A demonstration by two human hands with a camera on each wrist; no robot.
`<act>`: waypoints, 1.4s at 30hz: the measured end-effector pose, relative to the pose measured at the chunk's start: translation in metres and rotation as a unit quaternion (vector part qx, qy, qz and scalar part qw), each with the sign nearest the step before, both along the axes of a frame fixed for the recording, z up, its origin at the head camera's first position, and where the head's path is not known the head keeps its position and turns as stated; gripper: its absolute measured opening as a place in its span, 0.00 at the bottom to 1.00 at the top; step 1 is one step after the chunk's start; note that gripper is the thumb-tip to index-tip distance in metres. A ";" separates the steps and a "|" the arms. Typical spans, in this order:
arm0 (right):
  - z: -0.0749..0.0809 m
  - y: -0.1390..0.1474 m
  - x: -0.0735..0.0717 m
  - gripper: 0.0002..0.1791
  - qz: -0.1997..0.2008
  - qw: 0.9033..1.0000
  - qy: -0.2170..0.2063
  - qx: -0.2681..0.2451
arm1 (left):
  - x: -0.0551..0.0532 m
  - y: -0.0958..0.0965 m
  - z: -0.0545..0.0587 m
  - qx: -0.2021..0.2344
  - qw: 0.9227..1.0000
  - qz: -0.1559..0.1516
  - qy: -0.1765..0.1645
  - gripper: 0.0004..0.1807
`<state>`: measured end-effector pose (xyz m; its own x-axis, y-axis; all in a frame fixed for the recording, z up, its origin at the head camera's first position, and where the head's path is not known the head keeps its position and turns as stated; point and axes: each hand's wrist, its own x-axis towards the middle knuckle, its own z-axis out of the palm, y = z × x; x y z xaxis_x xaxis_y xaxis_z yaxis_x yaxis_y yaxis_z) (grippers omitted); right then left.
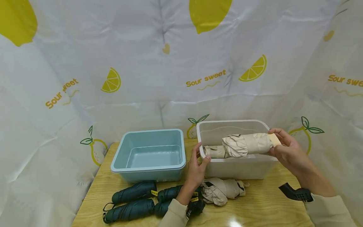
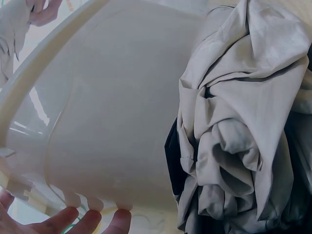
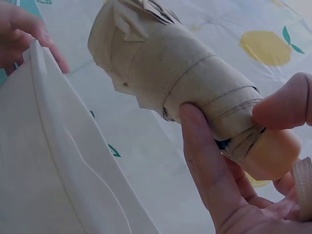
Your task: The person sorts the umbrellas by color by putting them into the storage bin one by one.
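Observation:
My right hand [image 1: 290,153] grips a folded beige umbrella [image 1: 250,145] by its pale handle end, holding it roughly level over the white bin [image 1: 238,168]. In the right wrist view, thumb and fingers pinch this umbrella [image 3: 180,73] near the handle. With my left hand [image 1: 196,167] I hold the bin's near left corner, thumb over the rim and fingertips [image 2: 87,222] against the wall. Another beige umbrella [image 1: 214,152] is partly visible inside the bin. A further beige umbrella [image 1: 227,190], its cloth loosely bunched, lies on the table before the bin.
A light blue bin [image 1: 154,170] stands left of the white one. Several dark green folded umbrellas [image 1: 130,210] lie in front of it, some partly hidden by my left forearm. A lemon-print sheet [image 1: 147,82] hangs behind the wooden table [image 1: 255,209].

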<state>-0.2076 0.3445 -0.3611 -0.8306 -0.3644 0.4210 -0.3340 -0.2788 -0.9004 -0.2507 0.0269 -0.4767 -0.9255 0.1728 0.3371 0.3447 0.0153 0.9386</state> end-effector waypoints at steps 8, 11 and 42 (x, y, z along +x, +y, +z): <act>0.011 -0.005 -0.015 0.30 -0.011 1.000 -0.023 -0.010 | -0.001 -0.001 0.002 0.000 1.000 0.001 -0.002 0.31; 0.013 -0.007 -0.021 0.29 -0.023 0.999 -0.040 -0.014 | -0.001 -0.001 0.004 -0.004 1.000 0.002 -0.004 0.31; 0.031 -0.039 -0.098 0.20 -0.123 0.969 -0.174 0.125 | -0.001 -0.002 -0.001 -0.003 1.000 -0.001 -0.003 0.32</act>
